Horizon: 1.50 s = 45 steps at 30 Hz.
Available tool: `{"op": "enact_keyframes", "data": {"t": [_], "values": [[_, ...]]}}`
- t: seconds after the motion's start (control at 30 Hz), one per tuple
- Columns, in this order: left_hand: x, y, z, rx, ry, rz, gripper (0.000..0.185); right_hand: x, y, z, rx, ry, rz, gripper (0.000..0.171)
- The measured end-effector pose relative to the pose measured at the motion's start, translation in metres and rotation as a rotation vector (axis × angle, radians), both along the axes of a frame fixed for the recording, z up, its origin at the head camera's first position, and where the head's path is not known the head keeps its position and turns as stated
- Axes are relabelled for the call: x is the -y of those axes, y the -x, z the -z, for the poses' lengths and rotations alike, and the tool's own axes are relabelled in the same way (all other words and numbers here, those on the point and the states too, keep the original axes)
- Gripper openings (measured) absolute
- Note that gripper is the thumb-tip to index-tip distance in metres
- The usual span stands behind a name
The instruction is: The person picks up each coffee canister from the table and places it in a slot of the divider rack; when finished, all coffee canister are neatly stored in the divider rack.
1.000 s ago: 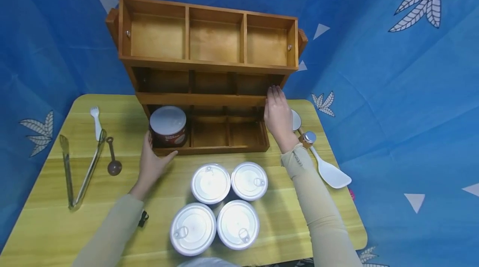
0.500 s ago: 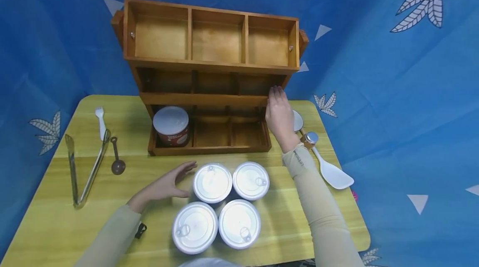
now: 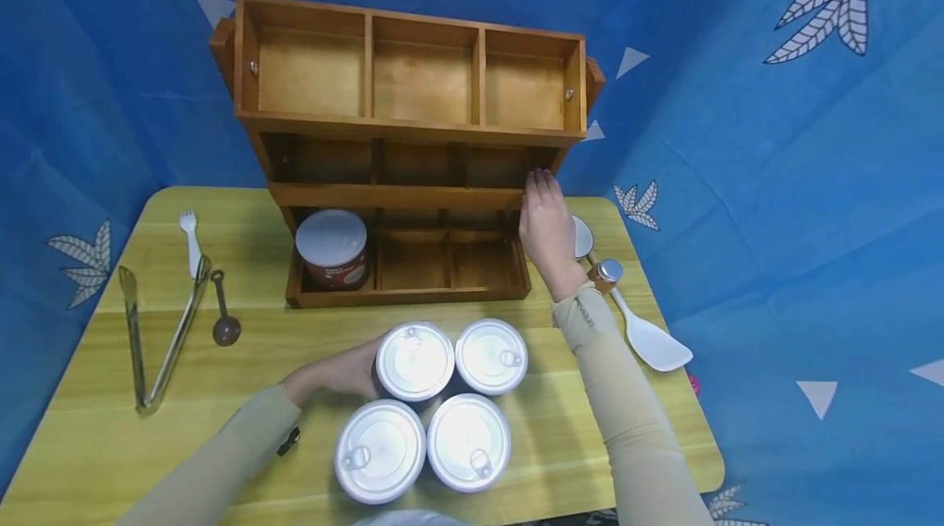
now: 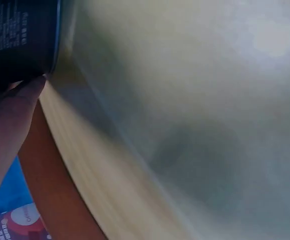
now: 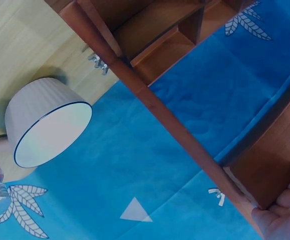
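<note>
In the head view, my left hand [image 3: 350, 372] grips the side of a white-lidded can [image 3: 415, 362], its fingertips hidden behind the can. The left wrist view shows the thumb or a finger against the dark printed wall of the can [image 4: 17, 42]. Three more white-lidded cans stand close by: one to the right [image 3: 492, 356] and two nearer the body [image 3: 380, 451]. My right hand [image 3: 547, 231] holds the right side of a tiered wooden rack [image 3: 398, 197]; fingers curl at a board's edge in the right wrist view. A larger red can [image 3: 332, 251] stands in the rack's bottom left compartment.
Metal tongs [image 3: 165, 346], a white fork [image 3: 191, 241] and a brown spoon [image 3: 224, 321] lie on the left. Right of the rack are a white bowl [image 5: 47, 122], a small jar [image 3: 606, 272] and a white spatula [image 3: 656, 342]. Blue cloth [image 3: 774, 223] hangs around the table.
My left hand has left the red can in the rack, moved down and right, and taken hold of the upper left white-lidded can. The right hand stays at the rack.
</note>
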<state>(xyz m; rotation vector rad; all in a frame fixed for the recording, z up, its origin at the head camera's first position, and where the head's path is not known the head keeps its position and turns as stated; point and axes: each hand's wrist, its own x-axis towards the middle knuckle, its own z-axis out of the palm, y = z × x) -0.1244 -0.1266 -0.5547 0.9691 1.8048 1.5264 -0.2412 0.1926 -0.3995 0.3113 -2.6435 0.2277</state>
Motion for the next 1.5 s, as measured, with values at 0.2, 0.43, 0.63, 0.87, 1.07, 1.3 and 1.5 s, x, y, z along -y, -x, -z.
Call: {"op": "enact_keyframes", "data": {"t": [0.2, 0.43, 0.63, 0.87, 1.07, 1.3, 1.5], "values": [[-0.001, 0.002, 0.002, 0.009, -0.029, -0.018, 0.117, -0.001, 0.000, 0.000, 0.000, 0.007, 0.014, 0.040], [0.000, -0.002, 0.006, -0.011, -0.024, -0.078, 0.116, 0.001, 0.000, -0.001, 0.007, 0.002, 0.004, 0.040], [0.000, -0.005, 0.010, -0.044, 0.003, -0.177, 0.118, 0.001, 0.001, -0.001, 0.005, -0.008, 0.008, 0.040], [0.001, -0.007, 0.007, -0.020, 0.013, -0.273, 0.121, 0.001, 0.001, 0.000, 0.002, -0.014, 0.008, 0.040], [0.003, -0.004, -0.004, -0.041, -0.013, -0.328, 0.116, 0.001, 0.001, 0.000, -0.017, -0.018, 0.002, 0.039], [-0.007, 0.009, -0.032, -0.072, -0.060, -0.461, 0.109, 0.001, 0.001, 0.000, -0.022, -0.017, 0.001, 0.039], [-0.026, 0.032, -0.047, -0.065, -0.059, -0.608, 0.114, 0.002, 0.001, 0.000, -0.030, -0.021, -0.001, 0.039]]}}
